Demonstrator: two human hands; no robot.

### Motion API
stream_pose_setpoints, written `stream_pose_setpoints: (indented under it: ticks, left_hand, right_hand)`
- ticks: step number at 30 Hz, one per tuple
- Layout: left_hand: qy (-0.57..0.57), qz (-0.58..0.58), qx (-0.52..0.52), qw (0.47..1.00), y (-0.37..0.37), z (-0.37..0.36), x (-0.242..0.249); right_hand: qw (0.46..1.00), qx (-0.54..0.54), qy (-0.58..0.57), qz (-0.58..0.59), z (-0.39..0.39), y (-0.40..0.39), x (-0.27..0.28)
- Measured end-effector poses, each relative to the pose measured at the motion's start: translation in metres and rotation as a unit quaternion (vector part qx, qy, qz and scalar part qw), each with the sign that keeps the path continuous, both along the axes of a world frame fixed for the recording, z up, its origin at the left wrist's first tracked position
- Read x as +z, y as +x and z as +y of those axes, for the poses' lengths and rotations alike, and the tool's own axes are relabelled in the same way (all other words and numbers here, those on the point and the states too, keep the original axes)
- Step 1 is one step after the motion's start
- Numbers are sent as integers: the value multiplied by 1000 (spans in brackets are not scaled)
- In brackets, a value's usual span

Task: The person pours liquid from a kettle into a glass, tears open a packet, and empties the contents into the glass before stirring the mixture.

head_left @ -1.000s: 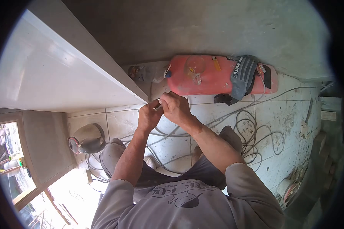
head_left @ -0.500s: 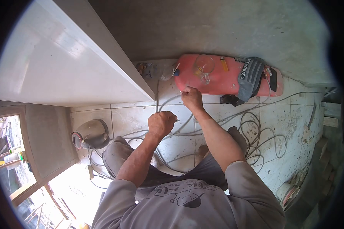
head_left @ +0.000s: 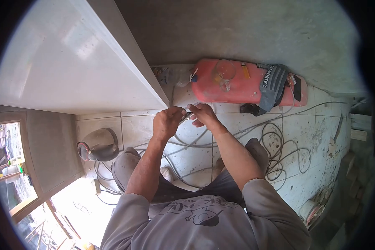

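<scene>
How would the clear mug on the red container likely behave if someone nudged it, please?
The clear mug may be fragile, as its see-through wall looks like glass. It could slide or tip when pushed, since nothing visible braces it on the red container. Its handle should offer a grip.

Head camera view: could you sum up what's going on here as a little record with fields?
Left hand: holding a small item, too small to name
Right hand: close beside it, grip unclear
Red object: on the tiled floor, bearing a glass mug and grey cloth
Upper left: white panel
</scene>
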State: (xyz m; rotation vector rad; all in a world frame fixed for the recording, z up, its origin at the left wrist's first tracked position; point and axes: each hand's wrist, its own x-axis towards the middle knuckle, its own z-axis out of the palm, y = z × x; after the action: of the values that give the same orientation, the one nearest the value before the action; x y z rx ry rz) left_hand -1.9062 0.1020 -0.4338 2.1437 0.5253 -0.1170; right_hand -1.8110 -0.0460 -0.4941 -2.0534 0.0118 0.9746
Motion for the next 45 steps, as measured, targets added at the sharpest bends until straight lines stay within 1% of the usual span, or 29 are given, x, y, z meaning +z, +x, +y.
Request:
stream_pose_setpoints:
  ticks: [1,2,3,4,6,7,8,10,12,14,15,16,18,20,21,22,24,25,27,28,30,32,34,36,38,40,42,43,45]
  left_hand:
    - [-3,-1,-3,1000,0,-1,3]
    - [-9,-23,-31,999,1,-2,6]
    - [-15,-47,-60,997,2,-3,9]
    - [-18,-52,-63,996,3,-3,12]
    - [76,-147,-144,976,8,-2,20]
    - [50,-131,-149,979,11,-2,30]
    - [47,-137,-149,978,14,-4,35]
    - [83,-188,-113,972,17,-8,41]
    - [100,-191,-133,967,20,-11,47]
    - [86,-277,-106,951,23,-16,54]
    - [115,-276,-103,949,23,-17,57]
    - [114,-279,-103,948,24,-17,59]
    - [3,-289,-36,957,22,-15,60]
    - [12,-268,-53,962,19,-9,59]
    - [-5,-252,-63,966,17,-8,59]
    - [-22,-237,-71,969,15,-8,58]
    - [-29,-219,-86,972,11,-11,58]
    - [-38,-199,-100,974,9,-13,57]
    - [-46,-198,-103,974,7,-18,57]
    - [-53,-198,-109,973,6,-19,56]
    - [-48,-195,-104,974,4,-19,55]
    - [-43,-191,-99,976,4,-18,55]
    - [-28,-179,-94,979,4,-17,58]
    - [-23,-172,-88,981,3,-17,55]
    - [-18,-164,-85,983,3,-17,54]
    - [-27,-166,-85,982,3,-17,54]
    - [-28,-161,-82,983,4,-17,54]
    - [-29,-158,-80,984,5,-17,53]
    - [-22,-158,-80,984,5,-17,49]
  right_hand:
    - [985,-8,51,162,-9,3,0]
    - [943,-18,101,317,-18,6,2]
    - [916,-10,161,367,-26,7,6]
    - [918,-13,159,362,-30,7,10]
    - [849,-18,338,406,-37,6,20]
    - [832,-42,377,405,-40,2,19]
    - [836,-42,374,400,-41,-4,20]
    - [831,-140,438,313,-40,-13,28]
    - [828,-155,452,294,-47,-14,37]
    - [829,-171,455,276,-58,-7,44]
    - [836,-211,437,257,-59,-3,58]
    - [837,-210,436,254,-63,2,61]
    - [818,-258,484,173,-77,14,65]
    - [816,-284,482,143,-91,33,64]
    - [813,-309,480,114,-97,45,64]
    - [813,-309,480,114,-100,56,66]
    - [817,-356,453,33,-104,78,69]
    - [817,-355,453,33,-105,90,68]
    - [828,-400,389,-56,-105,112,63]
    - [829,-398,389,-56,-105,122,57]
    - [835,-382,359,-169,-101,136,51]
    - [841,-366,350,-191,-96,141,50]
    - [860,-292,336,-250,-88,141,49]
    - [865,-267,318,-280,-84,146,41]
    - [874,-190,234,-381,-88,157,19]
    - [873,-187,230,-388,-83,150,25]
    - [875,-154,181,-422,-85,150,20]
    - [875,-154,181,-422,-80,144,30]
    - [876,-127,126,-448,-72,127,53]
